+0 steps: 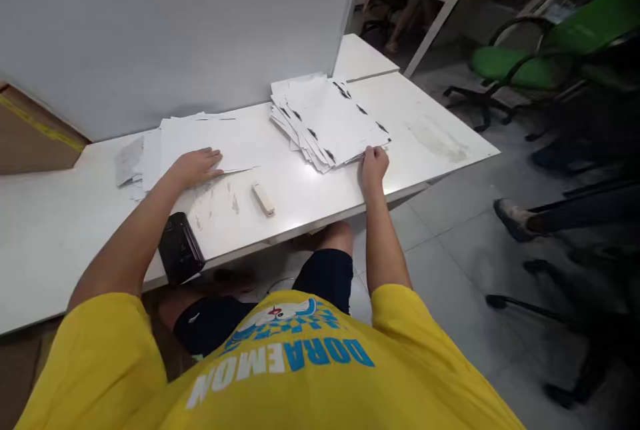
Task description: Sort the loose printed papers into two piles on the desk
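A white table (430,110) is spanning the view before me. On its right part, a splayed stack of white paper sheets (345,113) is lying flat, its long axis running from far left to near right; dark patches are following both long edges. A second paper pile (185,140) is lying to the left. My hands are working well apart: my left hand (200,167) is lying spread, palm down, on that pile; my right hand (375,167) is pinching the stack's near right corner. Between them, a beige bar-shaped object (263,199) is slanting similarly.
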Motion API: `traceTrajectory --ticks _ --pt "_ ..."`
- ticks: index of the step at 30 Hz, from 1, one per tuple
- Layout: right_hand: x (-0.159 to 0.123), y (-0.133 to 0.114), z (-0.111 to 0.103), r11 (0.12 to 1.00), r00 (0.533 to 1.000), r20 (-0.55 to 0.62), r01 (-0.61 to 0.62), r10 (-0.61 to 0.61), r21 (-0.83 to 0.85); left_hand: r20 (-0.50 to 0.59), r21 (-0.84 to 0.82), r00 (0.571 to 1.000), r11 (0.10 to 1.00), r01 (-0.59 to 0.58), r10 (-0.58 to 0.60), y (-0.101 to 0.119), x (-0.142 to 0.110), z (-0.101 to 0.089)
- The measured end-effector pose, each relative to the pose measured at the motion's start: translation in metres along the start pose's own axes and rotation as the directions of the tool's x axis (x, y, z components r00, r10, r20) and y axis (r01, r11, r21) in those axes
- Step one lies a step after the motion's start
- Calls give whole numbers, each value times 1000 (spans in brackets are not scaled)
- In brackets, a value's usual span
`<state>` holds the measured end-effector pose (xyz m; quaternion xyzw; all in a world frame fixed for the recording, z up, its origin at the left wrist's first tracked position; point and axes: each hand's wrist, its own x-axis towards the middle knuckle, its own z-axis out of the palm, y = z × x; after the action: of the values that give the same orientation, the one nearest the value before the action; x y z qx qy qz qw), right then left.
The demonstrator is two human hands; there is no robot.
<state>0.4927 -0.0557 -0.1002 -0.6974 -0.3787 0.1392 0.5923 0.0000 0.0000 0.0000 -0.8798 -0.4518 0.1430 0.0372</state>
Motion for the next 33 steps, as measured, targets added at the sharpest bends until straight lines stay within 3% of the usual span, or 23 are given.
traceTrajectory --ticks 6,9,14,18,21,23,25,28,33 --pt "5 2 6 1000 1000 0 -11 11 -11 4 -57 1000 998 2 -2 -5 -2 -3" --pt "6 -4 6 1000 1000 -11 -7 7 -21 -81 -166 995 985 38 -52 -6 0 -1" --pt "9 -16 7 1000 1000 -4 -6 6 -25 -257 -375 950 924 72 -179 -16 13 5" --pt "13 -21 7 999 1000 -2 -6 6 -46 -332 -334 918 937 101 -217 -16 21 6" --pt "14 -25 6 999 1000 21 -10 11 -52 -275 -306 913 928 212 -300 -8 23 4" --pt "14 -27 5 999 999 37 -18 20 -51 -256 -310 877 894 323 -406 -1 22 -1" --pt "13 -28 4 999 999 38 -26 27 -41 -309 -344 819 860 378 -483 6 19 -8" --pt "11 -27 3 1000 999 31 -21 21 -13 -412 -445 727 818 365 -549 13 9 -23" --pt "9 -25 4 1000 998 56 -17 17 2 -443 -560 611 735 382 -656 25 -13 -39"
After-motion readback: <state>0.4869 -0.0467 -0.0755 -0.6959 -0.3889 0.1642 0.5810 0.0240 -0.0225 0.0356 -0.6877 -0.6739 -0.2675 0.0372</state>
